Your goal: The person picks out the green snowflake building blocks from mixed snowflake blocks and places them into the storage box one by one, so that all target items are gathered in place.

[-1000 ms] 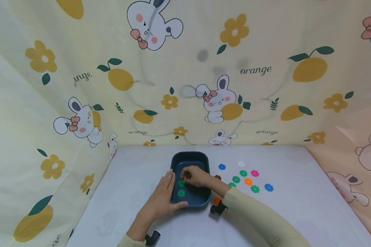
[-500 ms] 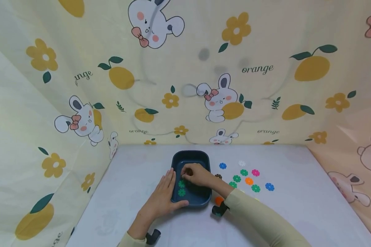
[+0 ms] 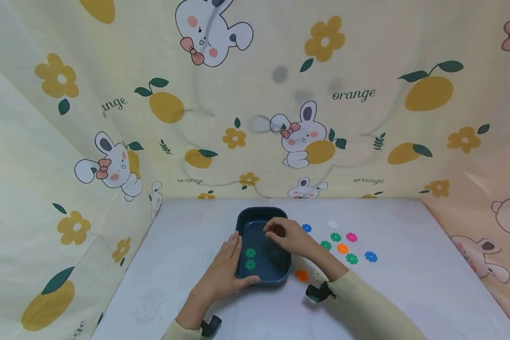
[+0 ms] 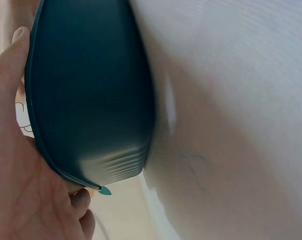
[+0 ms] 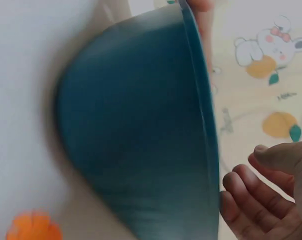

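Note:
My left hand [image 3: 223, 270] lies along the left side of a dark blue rectangular tray [image 3: 263, 279], its fingers straight against the rim and its thumb at the near left corner. In the left wrist view the palm is beside the tray wall [image 4: 91, 90]. Inside the tray are two green snowflake discs [image 3: 250, 259], one in front of the other. Over the tray's right rim hovers my right hand [image 3: 290, 236], fingers loosely bent. The right wrist view shows nothing between its thumb and fingers [image 5: 256, 200].
Right of the tray lie scattered discs: blue [image 3: 370, 256], pink [image 3: 351, 237], orange [image 3: 342, 249], white [image 3: 332, 224] and several green [image 3: 352, 258]. Another orange disc [image 3: 301, 276] lies near the tray's front right corner. A patterned cloth [image 3: 255, 118] hangs behind the white table.
My right hand has risen from beside the green discs and moved right to the tray's rim. It now covers a brown disc seen earlier. My left hand stays put.

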`<action>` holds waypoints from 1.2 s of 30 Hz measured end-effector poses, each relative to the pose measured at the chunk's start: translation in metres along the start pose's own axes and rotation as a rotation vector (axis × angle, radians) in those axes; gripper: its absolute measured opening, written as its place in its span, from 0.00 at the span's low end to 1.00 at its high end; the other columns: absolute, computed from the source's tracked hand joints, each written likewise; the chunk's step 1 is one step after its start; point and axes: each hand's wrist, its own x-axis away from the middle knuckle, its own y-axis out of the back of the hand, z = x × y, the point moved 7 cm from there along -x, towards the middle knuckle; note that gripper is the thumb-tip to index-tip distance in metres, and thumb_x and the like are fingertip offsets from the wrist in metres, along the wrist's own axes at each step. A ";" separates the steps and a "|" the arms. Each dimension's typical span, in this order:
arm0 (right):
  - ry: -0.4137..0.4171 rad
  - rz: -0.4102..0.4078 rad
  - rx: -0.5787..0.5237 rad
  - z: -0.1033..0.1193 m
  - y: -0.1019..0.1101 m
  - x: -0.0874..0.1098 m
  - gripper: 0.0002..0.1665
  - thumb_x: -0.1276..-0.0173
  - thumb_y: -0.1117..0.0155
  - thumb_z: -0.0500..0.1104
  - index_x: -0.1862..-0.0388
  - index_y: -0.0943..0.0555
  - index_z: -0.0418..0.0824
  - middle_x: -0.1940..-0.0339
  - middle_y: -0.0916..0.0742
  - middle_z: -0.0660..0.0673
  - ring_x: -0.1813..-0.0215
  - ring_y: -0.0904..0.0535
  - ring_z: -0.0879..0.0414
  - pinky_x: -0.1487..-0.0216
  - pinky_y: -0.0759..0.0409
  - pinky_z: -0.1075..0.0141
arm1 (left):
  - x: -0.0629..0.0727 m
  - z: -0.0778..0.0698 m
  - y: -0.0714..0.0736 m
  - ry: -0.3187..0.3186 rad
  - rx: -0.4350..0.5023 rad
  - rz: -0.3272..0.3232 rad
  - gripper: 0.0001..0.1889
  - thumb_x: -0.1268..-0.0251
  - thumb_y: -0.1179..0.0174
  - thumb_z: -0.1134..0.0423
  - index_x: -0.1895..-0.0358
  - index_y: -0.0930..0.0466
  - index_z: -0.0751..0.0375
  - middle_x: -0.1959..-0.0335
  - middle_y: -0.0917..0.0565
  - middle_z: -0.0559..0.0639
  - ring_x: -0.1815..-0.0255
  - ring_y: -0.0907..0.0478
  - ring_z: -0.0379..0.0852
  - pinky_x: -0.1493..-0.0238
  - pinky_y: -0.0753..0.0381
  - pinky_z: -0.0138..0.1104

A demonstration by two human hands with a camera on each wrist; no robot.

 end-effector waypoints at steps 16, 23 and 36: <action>-0.155 -0.121 0.107 -0.057 0.051 0.081 0.10 0.27 0.26 0.34 0.50 0.14 0.39 0.60 0.14 0.52 0.60 0.21 0.58 0.59 0.16 0.70 | 0.001 -0.001 0.000 0.012 0.008 -0.017 0.67 0.37 0.36 0.22 0.11 0.60 0.62 0.09 0.62 0.54 0.09 0.65 0.50 0.11 0.59 0.50; -0.259 -0.129 0.130 -0.084 0.056 0.104 0.14 0.30 0.22 0.37 0.49 0.14 0.40 0.56 0.13 0.48 0.56 0.21 0.55 0.56 0.17 0.70 | 0.001 -0.002 0.000 0.007 0.008 -0.017 0.67 0.37 0.37 0.22 0.11 0.60 0.63 0.09 0.62 0.54 0.09 0.65 0.51 0.11 0.58 0.50; -0.414 -0.061 0.203 -0.110 0.054 0.115 0.22 0.37 0.15 0.45 0.48 0.15 0.43 0.62 0.19 0.50 0.57 0.25 0.54 0.59 0.20 0.70 | 0.002 -0.004 0.002 -0.018 0.022 -0.026 0.67 0.36 0.36 0.23 0.12 0.59 0.66 0.09 0.61 0.57 0.09 0.63 0.54 0.11 0.54 0.53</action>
